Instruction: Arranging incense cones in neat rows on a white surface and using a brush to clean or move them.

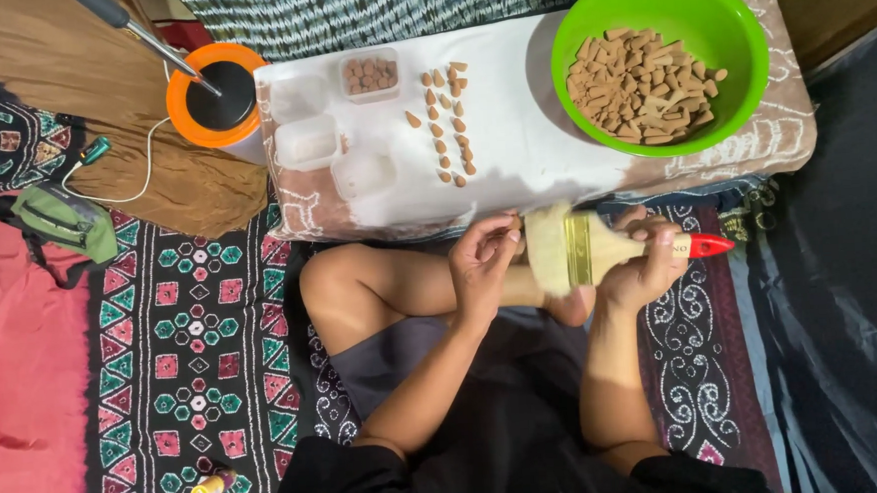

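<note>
A white cloth [534, 161] covers a low table, and everything is placed from it. Below its near edge sits the person, cross-legged on a patterned mat [193, 329]. On the cloth's right end stands a green bowl [738, 41] heaped with brown cones [640, 86]. Off the cloth's left edge is an orange-rimmed round stand [213, 106] with a black top, and farther left lies a small green pouch [62, 221].

Just below the cloth's near edge, at its middle, the right hand [645, 266] is clamped around the wooden handle of a wide brush [584, 249], whose red tip points right and pale bristles point left. The left hand [484, 259] is beside the bristles, fingertips pinched together against them; whether a cone sits between them cannot be told.

On the cloth's left part stand four clear tubs [308, 143]; the one at the far edge holds cones. Right of the tubs, loose cones [447, 121] lie in two rough rows down the cloth's middle.
</note>
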